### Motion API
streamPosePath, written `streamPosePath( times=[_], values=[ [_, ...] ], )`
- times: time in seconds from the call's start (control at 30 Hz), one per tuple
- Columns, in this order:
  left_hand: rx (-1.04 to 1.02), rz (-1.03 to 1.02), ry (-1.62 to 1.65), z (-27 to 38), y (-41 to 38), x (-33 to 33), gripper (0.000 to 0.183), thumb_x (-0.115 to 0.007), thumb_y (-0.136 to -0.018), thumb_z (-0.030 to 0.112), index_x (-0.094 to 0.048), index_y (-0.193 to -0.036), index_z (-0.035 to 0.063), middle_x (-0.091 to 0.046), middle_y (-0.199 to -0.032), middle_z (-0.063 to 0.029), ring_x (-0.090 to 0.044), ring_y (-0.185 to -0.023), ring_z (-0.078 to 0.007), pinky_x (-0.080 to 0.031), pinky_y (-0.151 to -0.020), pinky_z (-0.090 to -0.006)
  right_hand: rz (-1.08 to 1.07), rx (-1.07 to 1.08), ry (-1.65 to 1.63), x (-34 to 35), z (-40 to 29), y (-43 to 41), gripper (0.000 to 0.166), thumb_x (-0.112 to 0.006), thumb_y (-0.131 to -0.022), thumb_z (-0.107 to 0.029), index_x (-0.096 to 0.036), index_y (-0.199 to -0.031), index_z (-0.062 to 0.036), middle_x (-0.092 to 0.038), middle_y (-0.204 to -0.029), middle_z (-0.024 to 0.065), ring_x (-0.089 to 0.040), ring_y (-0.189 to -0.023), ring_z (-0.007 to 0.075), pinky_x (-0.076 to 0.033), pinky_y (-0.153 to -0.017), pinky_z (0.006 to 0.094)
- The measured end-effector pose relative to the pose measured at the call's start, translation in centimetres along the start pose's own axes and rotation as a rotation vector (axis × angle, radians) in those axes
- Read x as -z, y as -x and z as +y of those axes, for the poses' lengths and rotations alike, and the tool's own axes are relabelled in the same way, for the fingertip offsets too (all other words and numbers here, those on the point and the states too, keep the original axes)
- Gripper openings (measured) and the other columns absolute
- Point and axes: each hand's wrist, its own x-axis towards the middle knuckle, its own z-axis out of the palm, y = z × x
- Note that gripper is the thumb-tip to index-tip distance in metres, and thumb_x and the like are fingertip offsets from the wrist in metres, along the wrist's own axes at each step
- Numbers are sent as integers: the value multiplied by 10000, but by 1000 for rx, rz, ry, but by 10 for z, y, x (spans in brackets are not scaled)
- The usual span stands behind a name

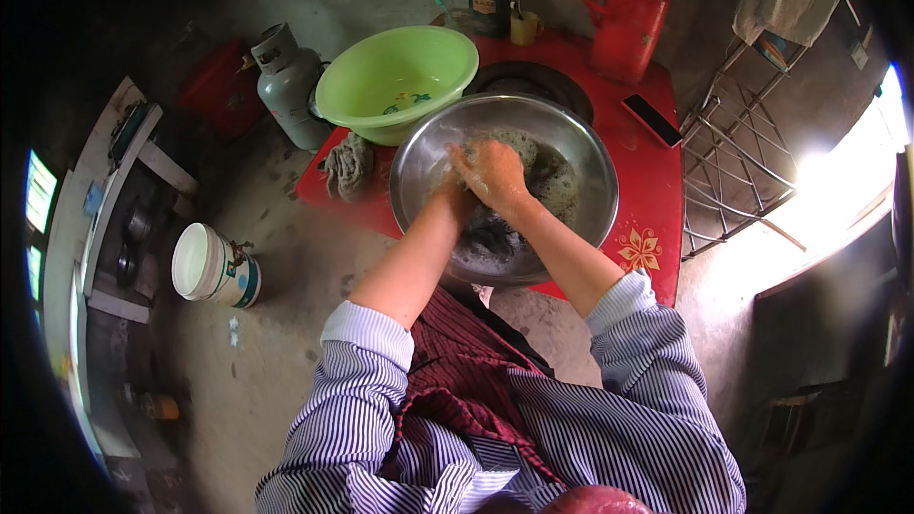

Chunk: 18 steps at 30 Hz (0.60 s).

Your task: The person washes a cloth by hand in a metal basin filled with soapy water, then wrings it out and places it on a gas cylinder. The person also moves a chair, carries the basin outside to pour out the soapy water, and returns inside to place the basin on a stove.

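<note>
A wide stainless steel basin [598, 214] stands at the front of the red table, holding murky, sudsy water. My right hand [493, 170] is bent over my left hand [455, 191] inside it, near the basin's left middle. The left fingers are mostly hidden behind the right hand, so whatever they grip does not show. Both hands look wet. A dark soaked mass, apparently cloth [493, 232], lies in the foam below my wrists. Touching or close behind the basin is a light green plastic basin [357, 78] with printed figures on its bottom.
A crumpled grey rag [350, 168] lies on the red table [646, 189] at left. Right of the basin are a phone [651, 120] and a red thermos flask [628, 21]. A gas cylinder [293, 93] and a white bucket [214, 268] stand left; a metal rack [735, 164] stands right.
</note>
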Motion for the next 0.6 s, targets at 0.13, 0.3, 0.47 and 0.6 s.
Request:
streamPosePath(
  times=[0.13,0.3,0.47,0.6],
  values=[
    [-51,92,-235,-14,-13,-15,374,-446,-828,355,-483,-1070,72,-527,-1019,-104,-509,-918,-222,-415,-797,-331,146,-148,34,-1,20,-15,390,-441,-792,-357,-622,-796,-11,-570,-794,242,-541,-792,399,-425,-731,443],
    [-95,151,-170,-24,10,-45,342,-372,-846,267,-450,-1106,58,-507,-1076,-124,-499,-974,-240,-415,-842,-380,177,-235,16,3,48,-29,379,-434,-796,-346,-614,-805,-13,-573,-787,235,-540,-786,402,-422,-718,452],
    [-35,6,-111,-9,3,-19,308,-366,-851,258,-473,-1065,63,-513,-1053,-120,-507,-956,-232,-402,-851,-347,106,-98,-101,1,36,-12,369,-453,-790,-350,-605,-740,-17,-568,-735,228,-547,-741,392,-430,-682,447],
    [-170,-133,-315,-7,-13,9,312,-388,-851,263,-475,-1068,56,-526,-1041,-120,-511,-950,-224,-407,-841,-351,231,-3,-24,-6,9,3,340,-462,-795,-317,-592,-712,-13,-564,-710,222,-546,-715,391,-433,-656,444]
  ],
)
